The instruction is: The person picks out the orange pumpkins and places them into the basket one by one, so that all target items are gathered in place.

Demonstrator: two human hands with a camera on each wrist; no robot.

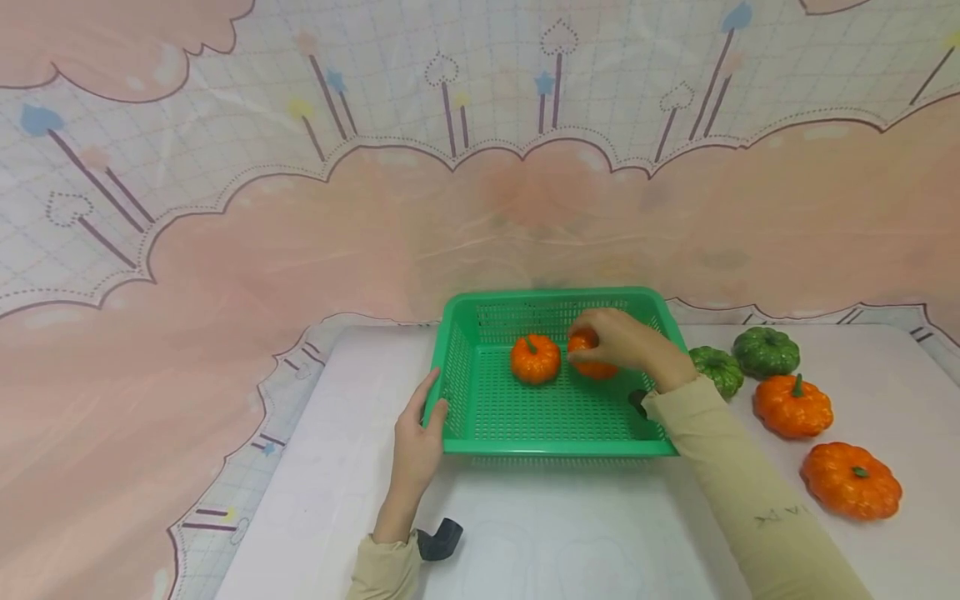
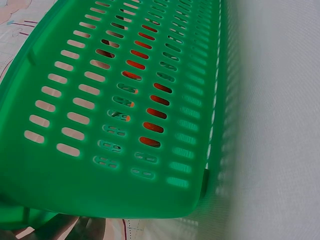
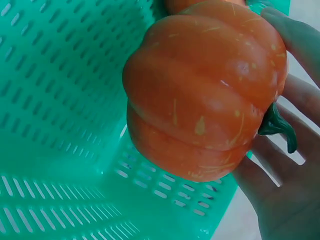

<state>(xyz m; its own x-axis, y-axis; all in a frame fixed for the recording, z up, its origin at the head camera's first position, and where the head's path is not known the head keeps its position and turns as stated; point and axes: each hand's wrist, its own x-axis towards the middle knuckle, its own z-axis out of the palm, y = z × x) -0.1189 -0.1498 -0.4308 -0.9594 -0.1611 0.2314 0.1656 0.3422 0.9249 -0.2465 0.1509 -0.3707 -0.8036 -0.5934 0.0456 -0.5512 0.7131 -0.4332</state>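
A green plastic basket (image 1: 558,447) with slotted walls stands on the white table. My left hand (image 1: 418,446) grips its left rim, thumb on top; the left wrist view shows the fingertips below the basket's slotted side (image 2: 65,175). Inside the basket, my right hand (image 1: 618,340) holds an orange toy pumpkin (image 1: 592,367), fingers spread around its top. In the right wrist view this pumpkin (image 3: 205,95) shows its green stem toward the palm. Left of it, another orange pumpkin (image 1: 535,360) rests on the basket floor.
Right of the basket lie two green pumpkins (image 1: 766,352) (image 1: 716,371) and two orange pumpkins (image 1: 792,407) (image 1: 851,481). Behind the table hangs a patterned pink and white cloth (image 1: 480,225). A black wrist device (image 1: 440,540) sits at the left sleeve.
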